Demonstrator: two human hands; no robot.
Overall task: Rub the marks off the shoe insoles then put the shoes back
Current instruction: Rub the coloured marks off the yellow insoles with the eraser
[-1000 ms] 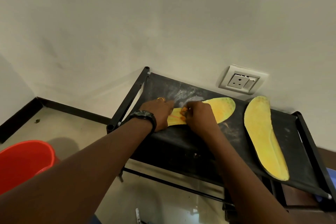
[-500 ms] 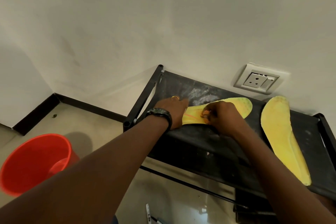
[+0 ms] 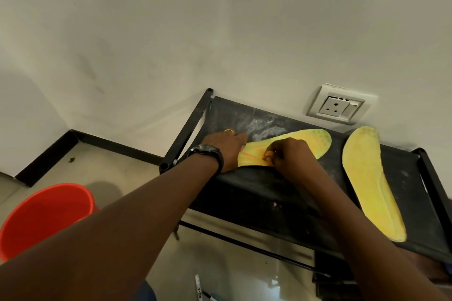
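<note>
Flat on the black rack shelf [image 3: 269,193], toe toward 2 o'clock: yellow insole [image 3: 305,140]. Pinned at the heel by the left hand [image 3: 226,149], fingers straight. Pinching a small orange bit [image 3: 269,154] against its middle: right hand [image 3: 289,154], fingers curled. At 3 o'clock, apart, second insole [image 3: 367,178]; at 8 o'clock, red bucket [image 3: 46,215].

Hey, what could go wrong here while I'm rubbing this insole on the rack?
The left hand pins only one end of the insole, so rubbing with the small orange object in the right hand may buckle it. The second insole ends near the front edge of the rack; a forearm bump could drop it.
</note>
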